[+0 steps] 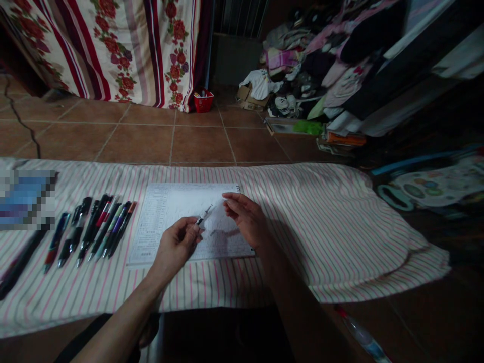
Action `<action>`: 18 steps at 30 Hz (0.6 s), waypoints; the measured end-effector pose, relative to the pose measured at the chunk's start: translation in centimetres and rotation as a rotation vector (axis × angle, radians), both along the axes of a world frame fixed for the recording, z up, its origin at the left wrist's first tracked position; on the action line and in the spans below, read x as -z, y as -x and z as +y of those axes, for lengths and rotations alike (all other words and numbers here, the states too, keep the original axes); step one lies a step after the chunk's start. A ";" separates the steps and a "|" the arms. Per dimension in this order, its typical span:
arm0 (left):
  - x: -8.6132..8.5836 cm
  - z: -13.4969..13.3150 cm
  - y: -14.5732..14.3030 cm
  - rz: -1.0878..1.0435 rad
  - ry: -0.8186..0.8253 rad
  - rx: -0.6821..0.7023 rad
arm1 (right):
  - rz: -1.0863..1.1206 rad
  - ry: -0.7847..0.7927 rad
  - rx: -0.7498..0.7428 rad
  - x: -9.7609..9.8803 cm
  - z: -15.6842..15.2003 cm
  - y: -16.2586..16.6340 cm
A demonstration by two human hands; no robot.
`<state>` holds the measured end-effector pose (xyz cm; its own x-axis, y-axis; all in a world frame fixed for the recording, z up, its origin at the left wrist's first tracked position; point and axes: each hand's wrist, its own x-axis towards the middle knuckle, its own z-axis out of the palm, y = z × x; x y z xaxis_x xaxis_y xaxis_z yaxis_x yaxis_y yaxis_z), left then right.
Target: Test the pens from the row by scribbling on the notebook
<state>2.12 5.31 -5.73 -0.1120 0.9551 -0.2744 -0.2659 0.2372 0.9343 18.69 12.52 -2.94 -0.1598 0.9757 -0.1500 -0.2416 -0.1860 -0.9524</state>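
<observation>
Fingers (192, 230) of the left hand (177, 241) pinch a pen (204, 215) above a notebook (189, 194), tip raised, seemingly to leave it accessible to the right hand (247, 219), whose fingertips bend nearly together; whether they pinch anything cannot be told. The left hand hides part of the page. Left, more pens (93, 231) line the cloth-covered desk (325, 227), likely for easy picking. Farther, a red basket (203, 103) and heaped clothes (287, 60) crowd the tiled floor (200, 143).

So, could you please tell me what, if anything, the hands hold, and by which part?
The left hand grips a pen piece by its near end; whether the right hand holds anything cannot be told.
</observation>
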 end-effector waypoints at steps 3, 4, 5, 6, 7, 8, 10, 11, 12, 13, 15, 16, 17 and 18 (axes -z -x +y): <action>-0.2 0.0 0.0 0.004 0.015 0.017 | 0.029 0.024 0.002 -0.2 0.0 0.2; -0.3 -0.1 0.0 0.005 0.020 0.018 | 0.019 0.016 0.007 -0.3 0.0 0.2; -0.3 -0.1 0.0 0.003 0.024 0.017 | 0.002 0.005 0.011 -0.3 -0.1 0.3; -0.2 -0.1 0.0 0.003 0.024 0.015 | -0.018 -0.005 0.013 -0.2 -0.1 0.3; -0.2 -0.1 0.0 0.003 0.022 0.013 | -0.033 -0.011 0.011 -0.2 -0.1 0.4; -0.2 -0.1 0.0 0.001 0.021 0.012 | -0.042 -0.012 0.004 -0.1 -0.1 0.5; -0.1 -0.1 -0.1 -0.009 0.023 0.008 | -0.037 0.000 -0.014 0.1 -0.1 0.6; -0.1 -0.1 -0.1 -0.016 0.025 0.007 | -0.029 0.010 -0.019 0.1 -0.2 0.6; -0.1 -0.1 -0.2 -0.021 0.027 0.003 | -0.023 0.021 -0.021 0.2 -0.2 0.7; -0.1 -0.1 -0.2 -0.023 0.031 0.003 | -0.022 0.030 -0.022 0.3 -0.2 0.7; -0.2 -0.1 -0.2 -0.016 0.031 0.001 | -0.025 0.047 -0.010 0.3 -0.2 0.8; -0.2 -0.1 -0.2 -0.010 0.029 -0.001 | -0.025 0.052 0.000 0.3 -0.2 0.8; -0.2 -0.1 -0.2 -0.003 0.028 -0.001 | -0.023 0.053 0.013 0.3 -0.1 0.9; -0.2 -0.2 -0.2 0.004 0.028 0.001 | -0.020 0.055 0.028 0.3 -0.1 0.9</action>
<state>2.33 5.16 -5.48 -0.1126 0.9471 -0.3005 -0.2623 0.2634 0.9283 17.78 12.42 -3.22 -0.1290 0.9700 -0.2062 -0.2284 -0.2314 -0.9457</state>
